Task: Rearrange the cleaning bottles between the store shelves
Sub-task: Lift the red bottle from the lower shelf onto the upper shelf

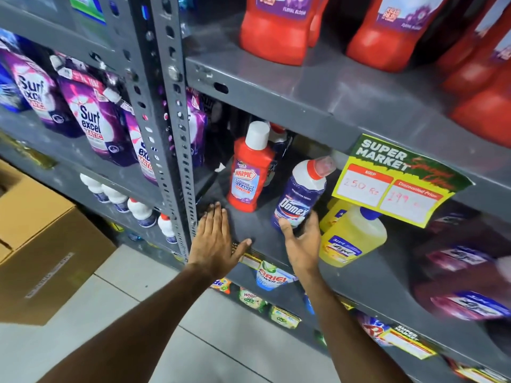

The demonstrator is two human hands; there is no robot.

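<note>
A blue Domex bottle (300,194) with a white neck and red cap leans to the right on the grey middle shelf (257,230). My right hand (301,244) grips its base from below. My left hand (214,239) lies flat and open on the shelf's front edge, fingers spread, holding nothing. Just behind it a red Harpic bottle (249,172) with a white cap stands upright. A yellow Lizol bottle (351,239) stands to the right of the Domex bottle.
Large red bottles (276,31) fill the upper shelf. Purple Surf Excel pouches (91,117) and small white bottles (138,211) sit on the left rack past the grey upright post (177,134). A yellow price sign (398,178) hangs from the shelf edge. Cardboard boxes (41,239) stand on the floor at left.
</note>
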